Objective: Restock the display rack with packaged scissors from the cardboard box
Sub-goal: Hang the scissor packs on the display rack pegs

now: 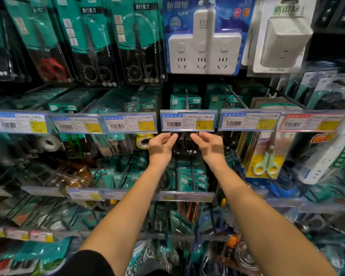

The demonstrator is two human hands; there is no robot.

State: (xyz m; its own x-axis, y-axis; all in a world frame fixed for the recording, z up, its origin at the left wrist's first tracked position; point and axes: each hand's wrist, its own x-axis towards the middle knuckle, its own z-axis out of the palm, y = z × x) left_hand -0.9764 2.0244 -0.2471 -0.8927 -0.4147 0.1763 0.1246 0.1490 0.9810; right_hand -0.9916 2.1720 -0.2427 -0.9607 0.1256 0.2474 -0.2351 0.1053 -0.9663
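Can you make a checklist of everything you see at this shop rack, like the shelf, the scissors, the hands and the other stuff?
Surface: display rack of metal hooks with price tags along the front.
Job's things: black-handled scissors pack held just under the middle price tag; cardboard box not in view.
Clutter: more scissors packs above left, mint scissors at right, tape rolls.
Hands: left hand and right hand pinch the pack's two sides.
Cables: coiled cable low down.
Surroundings: white power sockets hang above.
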